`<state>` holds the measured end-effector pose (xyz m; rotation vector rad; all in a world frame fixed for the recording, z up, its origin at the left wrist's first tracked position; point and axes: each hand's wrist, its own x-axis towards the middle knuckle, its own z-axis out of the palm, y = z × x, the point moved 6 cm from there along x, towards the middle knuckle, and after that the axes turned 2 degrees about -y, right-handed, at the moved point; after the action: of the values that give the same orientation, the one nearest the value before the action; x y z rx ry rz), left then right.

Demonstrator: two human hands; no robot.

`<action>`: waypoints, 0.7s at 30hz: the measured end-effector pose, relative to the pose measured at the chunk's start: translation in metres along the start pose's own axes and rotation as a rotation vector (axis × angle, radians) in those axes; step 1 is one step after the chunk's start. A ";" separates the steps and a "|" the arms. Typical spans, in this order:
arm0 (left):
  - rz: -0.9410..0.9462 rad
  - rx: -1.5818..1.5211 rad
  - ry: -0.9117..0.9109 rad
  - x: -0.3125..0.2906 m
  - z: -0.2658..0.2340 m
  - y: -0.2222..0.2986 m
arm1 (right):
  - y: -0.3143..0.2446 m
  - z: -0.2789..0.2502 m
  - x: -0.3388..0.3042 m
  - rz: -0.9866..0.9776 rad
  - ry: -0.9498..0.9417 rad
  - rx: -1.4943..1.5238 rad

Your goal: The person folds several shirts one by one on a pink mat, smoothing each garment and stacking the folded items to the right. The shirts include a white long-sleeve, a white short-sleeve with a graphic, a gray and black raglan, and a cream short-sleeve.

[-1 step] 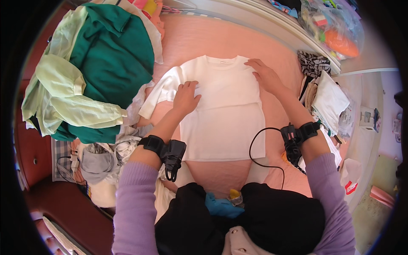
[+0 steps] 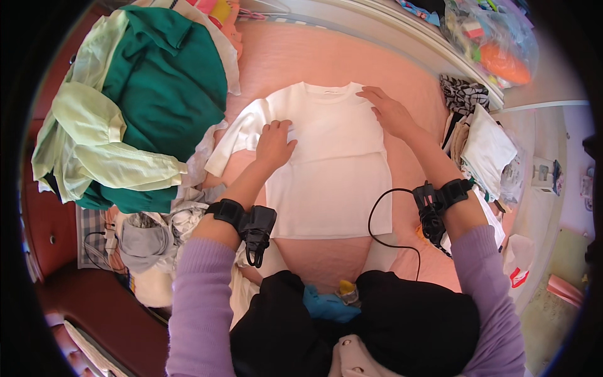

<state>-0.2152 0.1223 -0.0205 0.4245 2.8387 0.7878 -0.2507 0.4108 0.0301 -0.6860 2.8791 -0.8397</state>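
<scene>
A white top (image 2: pixel 330 182) lies spread on the pink bed cover, neckline at the far end. Its left sleeve (image 2: pixel 235 135) stretches out toward the near left. On the right side no sleeve shows beyond the body of the top. My left hand (image 2: pixel 275 143) rests on the top beside the left armpit, palm down, fingers a little bent and thumb apart. With fingers spread, my right hand (image 2: pixel 388 112) touches the top's right shoulder near the collar. Neither hand grips any cloth that I can see.
Green and pale yellow garments (image 2: pixel 169 88) are heaped at the left, with grey and white clothes (image 2: pixel 147 239) nearer. Folded clothes (image 2: pixel 483 147) sit at the right, below a clear plastic bag (image 2: pixel 493 47). A black cable (image 2: pixel 377 207) loops from my right forearm over the top's edge.
My right hand has shifted very slightly left along the shoulder of the top. My left hand and the top look the same.
</scene>
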 end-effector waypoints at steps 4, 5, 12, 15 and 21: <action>-0.106 0.064 -0.131 0.007 0.010 -0.006 | 0.025 0.015 0.007 0.205 -0.180 -0.043; -0.080 -0.001 -0.093 0.007 0.008 -0.003 | 0.035 0.012 0.009 0.212 -0.219 -0.043; -0.156 -0.438 0.027 0.001 -0.006 0.005 | 0.073 0.004 0.014 0.282 -0.389 0.200; -0.244 -0.531 0.060 -0.001 -0.010 0.007 | 0.073 0.000 0.015 0.342 -0.378 0.153; -0.204 -0.511 0.189 0.008 -0.022 0.012 | 0.049 -0.007 0.009 0.258 -0.104 -0.135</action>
<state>-0.2256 0.1241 0.0033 -0.0149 2.6332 1.5115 -0.2800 0.4475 0.0110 -0.3441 2.8646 -0.5644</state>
